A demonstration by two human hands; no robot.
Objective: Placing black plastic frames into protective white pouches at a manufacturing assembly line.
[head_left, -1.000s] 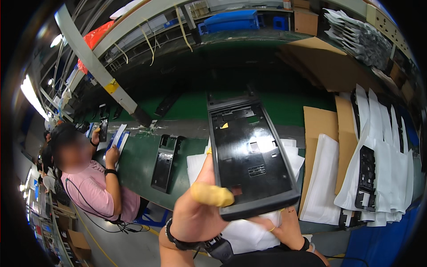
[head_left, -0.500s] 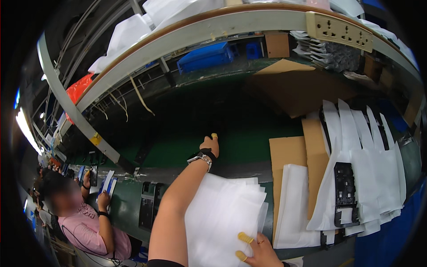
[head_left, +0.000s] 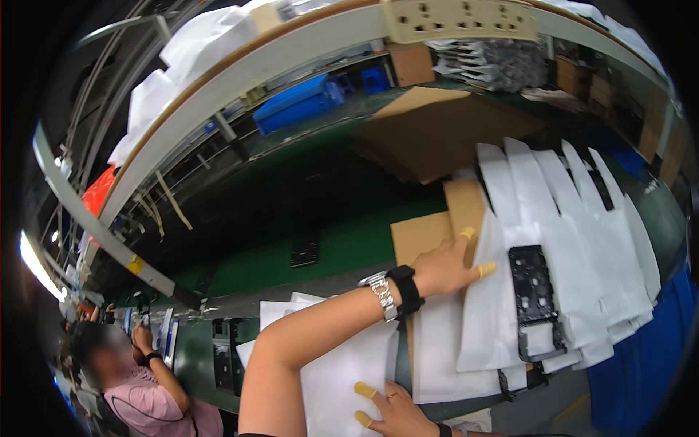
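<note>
My left hand (head_left: pixel 453 266), with a watch and a black band at its wrist, reaches to the right with thumb and forefinger spread. It holds nothing visible and is at the left edge of a fanned stack of white foam sleeves (head_left: pixel 491 313); whether it touches them I cannot tell. On the stack lies a black plastic frame (head_left: pixel 535 291). My right hand (head_left: pixel 399 415) rests with parted fingers on a pile of white foam sheets (head_left: pixel 335 379) at the near edge. Both hands wear yellow finger cots. A dark flat piece (head_left: pixel 306 247) lies on the green belt.
Brown cardboard (head_left: pixel 421 237) stands beside the sleeves, and a larger cardboard sheet (head_left: pixel 429 138) lies beyond. A power strip (head_left: pixel 462 20) hangs on the shelf beam overhead. At the left a person in pink (head_left: pixel 149 397) works near black frames (head_left: pixel 224 353).
My left hand has moved from the green belt rightward to the sleeve stack. The dark flat piece now shows where the hand was. The view has swung right; my right hand stays on the sheets.
</note>
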